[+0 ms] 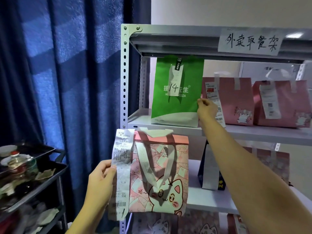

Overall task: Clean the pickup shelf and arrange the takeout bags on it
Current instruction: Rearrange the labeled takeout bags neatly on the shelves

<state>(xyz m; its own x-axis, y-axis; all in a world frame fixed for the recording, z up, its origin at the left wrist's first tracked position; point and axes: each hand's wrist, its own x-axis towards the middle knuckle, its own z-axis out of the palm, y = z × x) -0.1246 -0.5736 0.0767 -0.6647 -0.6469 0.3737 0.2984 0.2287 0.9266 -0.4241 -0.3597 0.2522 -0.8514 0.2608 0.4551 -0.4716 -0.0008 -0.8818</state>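
Note:
My left hand (pixel 99 179) holds a pink cat-print takeout bag (pixel 160 174) by its side, thumb pressed on the long white receipt (pixel 120 173) hanging from it, in front of the grey metal pickup shelf (pixel 253 132). My right hand (pixel 206 108) reaches up and pinches the right edge of a green bag (pixel 177 92) marked "14", which stands at the left end of the upper shelf board. Two pink bags (pixel 236 102) (pixel 283 105) with receipts stand to its right.
A dark blue bag (pixel 211 169) and another pink bag (pixel 270 164) sit on the middle board; more cat bags (pixel 168 223) lie below. A handwritten paper sign (pixel 249 42) hangs on the top rail. A black cart (pixel 33 174) with dishes stands left, before a blue curtain (pixel 67 73).

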